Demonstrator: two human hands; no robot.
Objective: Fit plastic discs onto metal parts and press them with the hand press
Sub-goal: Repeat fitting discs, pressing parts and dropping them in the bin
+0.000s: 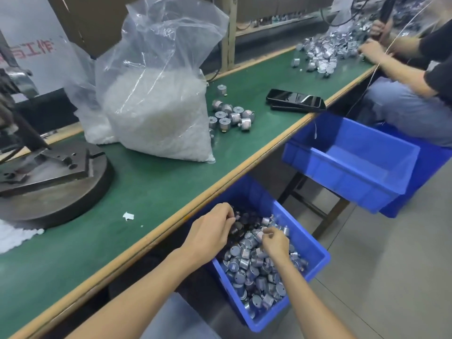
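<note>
While both hands reach into the blue bin (318, 255) below the bench edge, left hand (212, 231) curls its fingers round metal parts (247, 265) at the pile's far side. Right hand (275, 243): fingertips drawn together over the pile, can't tell if it grips anything. On the green bench (146, 192), hand press (49, 172) far left, bag of plastic discs (156, 118) just beside it, loose discs (14, 238) at its base.
</note>
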